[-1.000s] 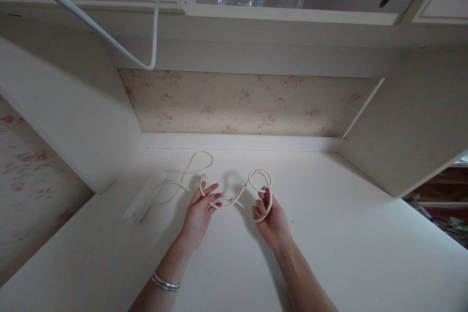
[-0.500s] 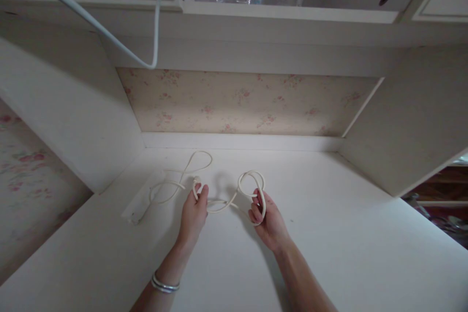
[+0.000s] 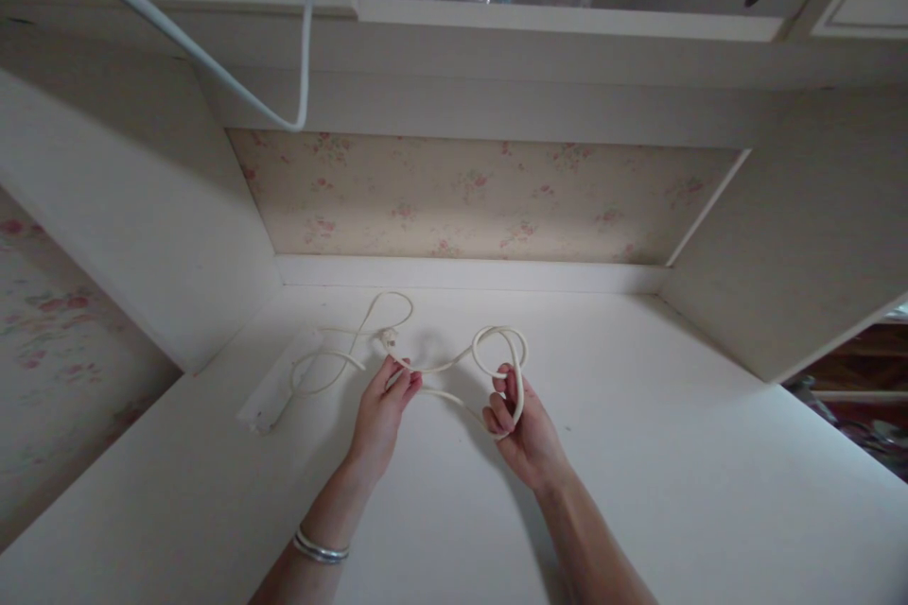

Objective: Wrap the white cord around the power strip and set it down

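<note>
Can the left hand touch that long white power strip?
Probably yes: the power strip lies close by, to the left of the left hand, with only loose cord loops between them. But that hand is pinching the held cord, so it might need to let go first.

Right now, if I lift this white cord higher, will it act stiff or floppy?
The white cord is probably bendy yet springy, as it forms open, round loops at your right grip. Its plug may swing, since it sticks out past your left grip. The loops could snag where strands cross.
</note>
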Demonstrator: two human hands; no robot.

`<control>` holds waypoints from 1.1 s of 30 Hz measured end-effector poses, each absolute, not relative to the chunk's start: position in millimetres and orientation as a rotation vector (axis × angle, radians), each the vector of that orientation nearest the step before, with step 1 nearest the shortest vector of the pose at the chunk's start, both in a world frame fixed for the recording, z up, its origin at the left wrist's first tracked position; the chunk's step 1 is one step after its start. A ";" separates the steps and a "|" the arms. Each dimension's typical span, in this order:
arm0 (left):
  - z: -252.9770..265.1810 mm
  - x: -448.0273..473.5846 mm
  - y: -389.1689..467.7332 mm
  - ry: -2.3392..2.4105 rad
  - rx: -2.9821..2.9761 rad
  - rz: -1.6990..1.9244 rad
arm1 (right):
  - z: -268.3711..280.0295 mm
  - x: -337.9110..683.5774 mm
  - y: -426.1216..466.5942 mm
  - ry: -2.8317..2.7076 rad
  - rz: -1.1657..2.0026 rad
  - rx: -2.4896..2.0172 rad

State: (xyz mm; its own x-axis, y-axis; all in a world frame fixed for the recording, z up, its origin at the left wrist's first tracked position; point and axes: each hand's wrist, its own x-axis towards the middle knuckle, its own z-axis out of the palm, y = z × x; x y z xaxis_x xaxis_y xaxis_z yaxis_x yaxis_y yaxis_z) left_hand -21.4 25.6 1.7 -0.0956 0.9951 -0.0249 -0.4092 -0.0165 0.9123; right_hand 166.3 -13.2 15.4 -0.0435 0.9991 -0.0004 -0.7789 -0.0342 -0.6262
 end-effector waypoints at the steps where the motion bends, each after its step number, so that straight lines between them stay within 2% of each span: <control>1: -2.7 -20.8 26.6 1.023 0.913 1.429 | 15.6 165.3 -14.2 -0.565 1.556 -0.514; 5: -17.3 -22.4 30.7 1.329 1.298 1.255 | 16.9 159.7 -17.2 -0.641 1.604 -0.485; 9: -19.3 -24.3 30.9 1.429 1.408 1.004 | 16.4 155.8 -18.7 -0.690 1.630 -0.491; 17: -2.7 -17.8 16.9 1.491 1.849 0.890 | 17.7 149.0 -22.1 -0.799 1.610 -0.605; 22: 3.2 -18.3 14.3 1.520 1.759 0.978 | 13.9 149.7 -17.6 -0.786 1.534 -0.688; 33: 17.7 -6.8 7.7 1.038 1.261 1.086 | 12.6 146.3 -21.9 -1.316 1.516 -0.972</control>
